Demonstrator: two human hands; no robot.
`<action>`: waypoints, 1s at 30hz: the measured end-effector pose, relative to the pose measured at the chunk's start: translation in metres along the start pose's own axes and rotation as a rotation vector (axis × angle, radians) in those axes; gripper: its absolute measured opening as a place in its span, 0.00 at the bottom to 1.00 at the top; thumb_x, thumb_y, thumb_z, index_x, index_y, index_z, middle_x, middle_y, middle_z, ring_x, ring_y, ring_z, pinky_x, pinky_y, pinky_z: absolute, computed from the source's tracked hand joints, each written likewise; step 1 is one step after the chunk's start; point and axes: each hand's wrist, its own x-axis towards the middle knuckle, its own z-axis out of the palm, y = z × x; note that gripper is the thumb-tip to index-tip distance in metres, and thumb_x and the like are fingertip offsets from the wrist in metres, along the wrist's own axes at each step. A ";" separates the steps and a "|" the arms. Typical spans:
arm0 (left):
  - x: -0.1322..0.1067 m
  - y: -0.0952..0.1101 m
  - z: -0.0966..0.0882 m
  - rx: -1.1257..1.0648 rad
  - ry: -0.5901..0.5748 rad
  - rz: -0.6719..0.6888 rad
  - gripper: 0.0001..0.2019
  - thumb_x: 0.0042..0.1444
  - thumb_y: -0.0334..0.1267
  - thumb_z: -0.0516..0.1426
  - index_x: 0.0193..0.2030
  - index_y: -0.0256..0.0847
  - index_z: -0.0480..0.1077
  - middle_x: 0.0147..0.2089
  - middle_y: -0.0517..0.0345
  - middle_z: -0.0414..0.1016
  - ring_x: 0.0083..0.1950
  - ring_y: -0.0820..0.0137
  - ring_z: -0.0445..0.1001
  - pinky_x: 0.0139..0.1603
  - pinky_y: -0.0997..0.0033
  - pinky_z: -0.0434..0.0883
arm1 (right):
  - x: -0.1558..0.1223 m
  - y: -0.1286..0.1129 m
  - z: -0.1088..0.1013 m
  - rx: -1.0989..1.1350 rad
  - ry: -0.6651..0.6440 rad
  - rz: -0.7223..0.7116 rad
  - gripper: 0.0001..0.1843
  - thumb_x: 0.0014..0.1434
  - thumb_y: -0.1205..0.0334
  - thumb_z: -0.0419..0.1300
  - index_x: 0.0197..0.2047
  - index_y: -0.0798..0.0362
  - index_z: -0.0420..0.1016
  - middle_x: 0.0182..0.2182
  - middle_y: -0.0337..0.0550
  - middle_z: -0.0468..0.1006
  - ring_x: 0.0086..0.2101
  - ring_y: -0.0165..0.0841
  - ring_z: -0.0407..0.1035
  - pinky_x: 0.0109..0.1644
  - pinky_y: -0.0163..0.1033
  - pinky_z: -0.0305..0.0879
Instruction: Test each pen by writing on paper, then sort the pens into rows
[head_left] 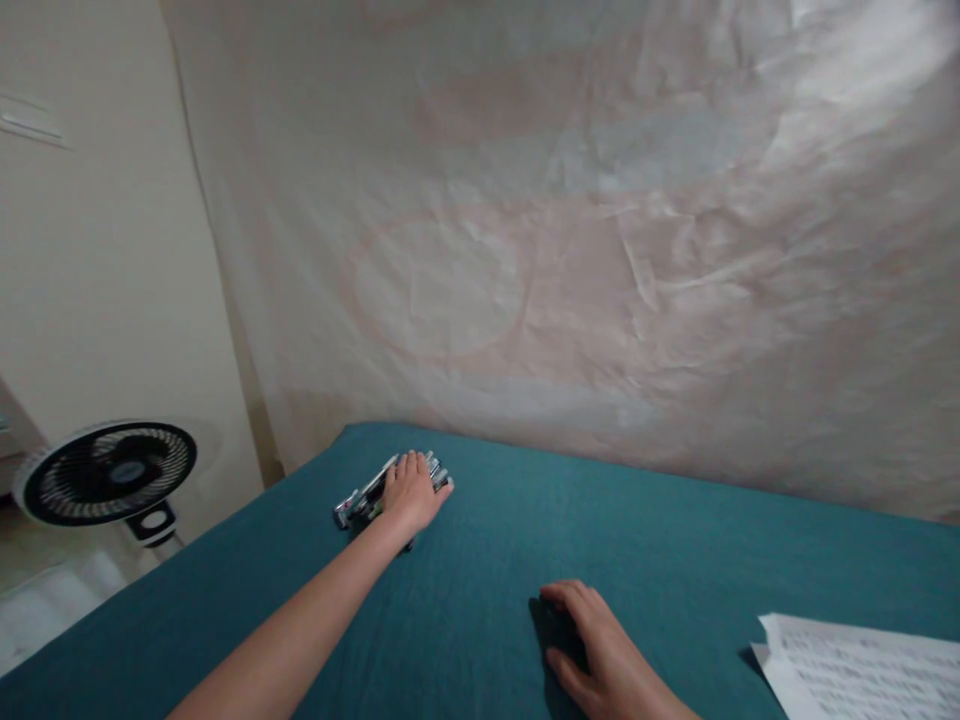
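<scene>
At the far left part of the teal-covered table (480, 540), my left hand (411, 492) reaches over a bunch of slim black, white and silver pen-like things (367, 497). Its fingers lie across the top of the bunch and its thumb is on the right side, closed round part of it. The palm hides the middle of the bunch, so I cannot make out each piece. My right hand (596, 640) is low over the cloth near the front, fingers curved and apart from the thumb, holding nothing. A dark shadow falls beside it.
Sheets of paper with rows of writing (870, 665) lie at the front right. Beyond the table's left edge stands a black and white fan (109, 472). A wrinkled, pale plastic-like sheet (570, 260) hangs behind the table's back edge.
</scene>
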 end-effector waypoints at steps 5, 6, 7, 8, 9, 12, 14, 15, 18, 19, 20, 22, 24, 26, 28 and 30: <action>-0.048 0.044 -0.014 -0.222 -0.074 0.353 0.33 0.53 0.52 0.46 0.60 0.31 0.50 0.63 0.42 0.48 0.63 0.57 0.43 0.60 0.58 0.42 | 0.000 0.001 0.000 -0.024 0.009 -0.023 0.25 0.44 0.73 0.52 0.48 0.57 0.62 0.45 0.49 0.66 0.45 0.35 0.60 0.51 0.40 0.56; -0.060 0.055 -0.018 -0.278 -0.128 0.423 0.31 0.53 0.52 0.46 0.59 0.34 0.51 0.63 0.44 0.49 0.63 0.58 0.45 0.60 0.59 0.44 | 0.000 0.002 0.001 -0.032 0.012 -0.034 0.24 0.44 0.73 0.51 0.47 0.56 0.62 0.44 0.49 0.66 0.45 0.35 0.60 0.51 0.40 0.56; -0.071 0.066 -0.021 -0.336 -0.174 0.474 0.29 0.54 0.51 0.45 0.59 0.36 0.52 0.62 0.46 0.50 0.63 0.59 0.46 0.60 0.60 0.46 | 0.000 0.002 0.002 -0.042 0.013 -0.046 0.23 0.44 0.73 0.51 0.46 0.56 0.63 0.44 0.48 0.66 0.45 0.35 0.60 0.51 0.39 0.56; -0.082 0.075 -0.023 -0.390 -0.209 0.520 0.27 0.55 0.50 0.45 0.58 0.38 0.53 0.62 0.48 0.51 0.62 0.60 0.48 0.59 0.60 0.48 | 0.000 0.001 0.002 -0.054 0.010 -0.062 0.21 0.45 0.73 0.51 0.45 0.55 0.64 0.44 0.48 0.66 0.45 0.34 0.60 0.51 0.39 0.56; -0.090 0.083 -0.025 -0.438 -0.222 0.552 0.25 0.55 0.49 0.45 0.57 0.40 0.55 0.61 0.49 0.53 0.61 0.61 0.51 0.58 0.61 0.50 | 0.000 0.001 0.002 -0.068 0.004 -0.078 0.20 0.46 0.73 0.51 0.44 0.54 0.65 0.45 0.47 0.66 0.45 0.34 0.60 0.51 0.39 0.56; -0.107 0.099 -0.026 -0.526 -0.227 0.598 0.17 0.58 0.41 0.44 0.51 0.43 0.61 0.52 0.53 0.63 0.52 0.66 0.60 0.52 0.64 0.57 | 0.000 -0.002 0.002 -0.119 0.002 -0.111 0.17 0.48 0.73 0.51 0.43 0.54 0.67 0.45 0.47 0.66 0.45 0.34 0.60 0.50 0.40 0.56; -0.110 0.102 -0.025 -0.546 -0.207 0.606 0.14 0.58 0.38 0.43 0.48 0.43 0.63 0.47 0.55 0.65 0.49 0.67 0.61 0.50 0.65 0.59 | -0.001 -0.003 0.001 -0.148 0.011 -0.123 0.17 0.49 0.73 0.51 0.43 0.54 0.67 0.45 0.47 0.66 0.45 0.35 0.60 0.51 0.40 0.56; -0.111 0.103 -0.025 -0.549 -0.196 0.611 0.14 0.58 0.37 0.43 0.47 0.43 0.64 0.46 0.55 0.65 0.48 0.67 0.61 0.49 0.66 0.59 | -0.001 -0.004 0.001 -0.160 0.017 -0.127 0.16 0.49 0.72 0.51 0.43 0.54 0.67 0.44 0.47 0.66 0.45 0.35 0.60 0.51 0.40 0.56; -0.110 0.101 -0.023 -0.552 -0.174 0.630 0.13 0.58 0.35 0.44 0.47 0.43 0.63 0.46 0.56 0.64 0.47 0.68 0.60 0.49 0.66 0.59 | -0.002 -0.007 0.001 -0.180 0.031 -0.133 0.15 0.51 0.72 0.51 0.43 0.53 0.66 0.44 0.47 0.66 0.45 0.35 0.59 0.51 0.41 0.56; -0.109 0.100 -0.022 -0.551 -0.171 0.637 0.13 0.58 0.35 0.44 0.47 0.43 0.63 0.46 0.56 0.63 0.47 0.68 0.60 0.49 0.66 0.58 | -0.002 -0.008 0.001 -0.183 0.035 -0.132 0.15 0.51 0.72 0.51 0.43 0.53 0.66 0.44 0.47 0.66 0.44 0.35 0.60 0.51 0.41 0.56; -0.109 0.099 -0.022 -0.551 -0.169 0.642 0.13 0.58 0.35 0.44 0.47 0.43 0.63 0.46 0.56 0.63 0.47 0.68 0.60 0.49 0.66 0.58 | -0.003 -0.008 0.001 -0.185 0.039 -0.132 0.15 0.51 0.72 0.51 0.42 0.53 0.67 0.43 0.47 0.66 0.44 0.35 0.60 0.50 0.41 0.57; -0.108 0.099 -0.021 -0.552 -0.166 0.651 0.13 0.58 0.35 0.44 0.47 0.43 0.63 0.46 0.56 0.63 0.47 0.68 0.60 0.48 0.66 0.58 | -0.002 -0.008 0.001 -0.192 0.043 -0.134 0.14 0.51 0.72 0.51 0.42 0.53 0.67 0.43 0.47 0.67 0.44 0.36 0.60 0.50 0.42 0.57; -0.107 0.099 -0.020 -0.556 -0.161 0.657 0.12 0.58 0.35 0.44 0.46 0.43 0.63 0.45 0.56 0.63 0.47 0.68 0.60 0.49 0.66 0.58 | -0.002 -0.008 0.001 -0.201 0.047 -0.144 0.15 0.52 0.71 0.51 0.43 0.52 0.67 0.43 0.47 0.67 0.44 0.36 0.60 0.49 0.43 0.58; -0.107 0.099 -0.020 -0.560 -0.156 0.661 0.12 0.57 0.34 0.45 0.46 0.43 0.63 0.45 0.56 0.63 0.47 0.68 0.60 0.49 0.66 0.58 | -0.002 -0.008 0.001 -0.213 0.055 -0.153 0.15 0.51 0.71 0.51 0.43 0.52 0.67 0.44 0.47 0.67 0.44 0.37 0.60 0.49 0.44 0.58; -0.108 0.099 -0.021 -0.560 -0.151 0.664 0.12 0.57 0.34 0.45 0.46 0.43 0.63 0.45 0.56 0.64 0.47 0.68 0.60 0.49 0.66 0.58 | -0.002 -0.007 0.001 -0.220 0.058 -0.159 0.16 0.51 0.72 0.51 0.44 0.52 0.67 0.43 0.47 0.67 0.44 0.37 0.60 0.49 0.44 0.58; -0.107 0.098 -0.022 -0.556 -0.153 0.679 0.12 0.57 0.35 0.45 0.46 0.43 0.63 0.45 0.56 0.64 0.47 0.67 0.60 0.49 0.66 0.58 | -0.002 -0.007 0.001 -0.223 0.059 -0.161 0.16 0.51 0.72 0.50 0.44 0.52 0.67 0.43 0.47 0.67 0.44 0.37 0.60 0.49 0.44 0.58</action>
